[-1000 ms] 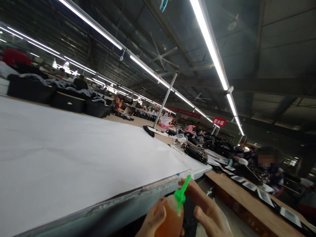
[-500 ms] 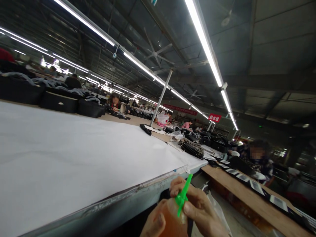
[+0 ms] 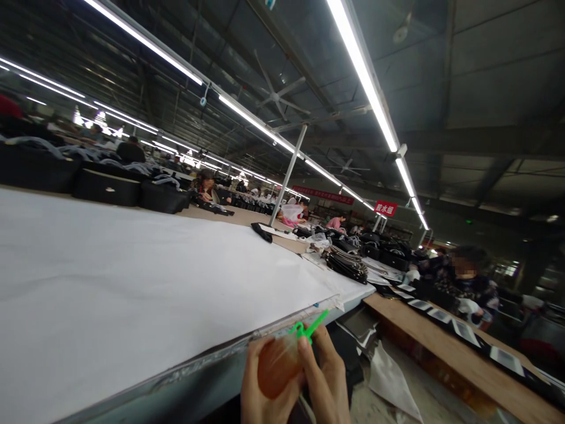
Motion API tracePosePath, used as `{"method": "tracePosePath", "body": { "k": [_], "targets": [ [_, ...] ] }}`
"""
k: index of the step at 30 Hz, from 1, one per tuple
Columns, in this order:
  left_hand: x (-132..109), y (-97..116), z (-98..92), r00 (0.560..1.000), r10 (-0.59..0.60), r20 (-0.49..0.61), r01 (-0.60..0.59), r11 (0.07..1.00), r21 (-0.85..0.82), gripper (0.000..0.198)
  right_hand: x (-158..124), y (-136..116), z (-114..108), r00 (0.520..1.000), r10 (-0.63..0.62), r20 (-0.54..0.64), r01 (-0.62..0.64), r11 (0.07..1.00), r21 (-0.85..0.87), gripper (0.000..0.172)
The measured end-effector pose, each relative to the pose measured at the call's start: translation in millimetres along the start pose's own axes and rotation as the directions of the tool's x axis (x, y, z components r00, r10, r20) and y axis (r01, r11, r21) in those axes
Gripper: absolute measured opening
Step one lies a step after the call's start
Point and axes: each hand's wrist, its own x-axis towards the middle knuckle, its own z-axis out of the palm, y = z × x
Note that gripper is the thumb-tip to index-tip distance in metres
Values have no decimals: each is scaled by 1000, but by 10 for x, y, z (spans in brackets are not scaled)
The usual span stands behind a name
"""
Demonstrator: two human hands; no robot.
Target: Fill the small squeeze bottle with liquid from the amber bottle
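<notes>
A clear bottle (image 3: 279, 366) with orange-brown liquid inside is tilted over in front of me, just off the table's near edge. My left hand (image 3: 258, 391) wraps round the bottle's body. At its neck sits a bright green nozzle cap (image 3: 318, 325) with a long thin spout pointing up and to the right. The thumb and fingers of my right hand (image 3: 324, 371) are closed on the base of this cap. Whether the cap is loose or fixed on the bottle I cannot tell.
A white-covered table (image 3: 145, 282) stretches along the left. Black bags (image 3: 106, 185) line its far side. On the right, a wooden bench (image 3: 424, 335) carries a row of black pieces with pale panels, and a co-worker (image 3: 468, 282) sits beyond it. Stacked black strips (image 3: 346, 265) lie ahead.
The bottle has tipped over to the left, and the green spout now leans further right. My right hand has shifted left and turned, still at the cap.
</notes>
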Motion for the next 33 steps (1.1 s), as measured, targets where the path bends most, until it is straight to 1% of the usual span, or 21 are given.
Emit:
{"method": "tracePosePath", "body": {
  "k": [2,3,4,6,8,10,12,13,15,16,18,19,20,22,23,26,28,29,30,32,33],
  "targets": [
    [-10,134,22,978,-151,145,156,987,-27,71,32,55,-158,987,-68,145,35,976,216,48],
    [-19,190,26,940,-241,241,261,964,-54,70,56,48,-241,978,-99,183,40,953,300,55],
    [-30,229,25,882,-317,348,369,925,-92,68,84,12,-318,968,-121,218,40,938,344,59],
    [-47,247,15,786,-351,508,480,865,-145,59,146,-136,-442,936,-158,315,47,942,333,57],
    [-57,203,9,724,-297,623,510,839,-192,55,204,-343,-522,888,-181,422,59,956,286,46],
    [-63,145,16,654,-274,705,559,803,-206,62,255,-542,-573,863,-139,486,10,966,258,35],
    [-71,117,33,582,-301,755,632,752,-187,72,303,-681,-610,863,-109,494,13,981,193,32],
    [-78,120,43,555,-325,766,666,725,-176,74,326,-724,-625,865,-115,489,51,989,142,34],
    [-98,148,60,533,-374,758,711,684,-163,76,365,-765,-649,861,-166,482,160,986,53,39],
    [-111,167,67,535,-402,743,726,669,-160,77,379,-771,-656,859,-174,482,186,982,23,41],
    [-139,201,81,570,-449,688,726,668,-165,74,389,-768,-659,862,-159,481,180,984,2,43],
    [-152,214,88,607,-459,649,706,686,-175,70,385,-763,-656,869,-149,472,170,985,-1,43],
    [-162,223,95,664,-440,604,658,729,-192,66,375,-758,-652,877,-145,459,166,986,-6,44],
    [-170,232,109,784,-343,517,499,843,-198,63,345,-740,-640,893,-147,426,172,985,-22,45],
    [-169,233,115,831,-290,475,415,892,-181,64,327,-725,-632,903,-147,404,174,984,-32,44],
    [-162,209,131,933,-169,318,207,974,-89,73,268,-639,-578,937,-129,324,146,989,-28,39],
    [-165,159,144,986,-53,156,55,998,-11,74,219,-551,-499,958,-87,272,91,996,-2,35],
    [-168,123,152,996,56,68,-59,997,39,72,190,-503,-445,968,-56,246,55,998,11,34],
    [-171,83,160,982,186,-11,-184,977,103,68,159,-456,-384,976,-21,216,18,1000,17,34],
    [-168,7,172,889,443,-116,-408,881,240,60,98,-371,-258,991,56,119,-56,998,-10,38],
    [-160,-18,173,842,522,-136,-472,834,286,56,73,-335,-207,994,90,61,-87,995,-37,41]
  ]
}}
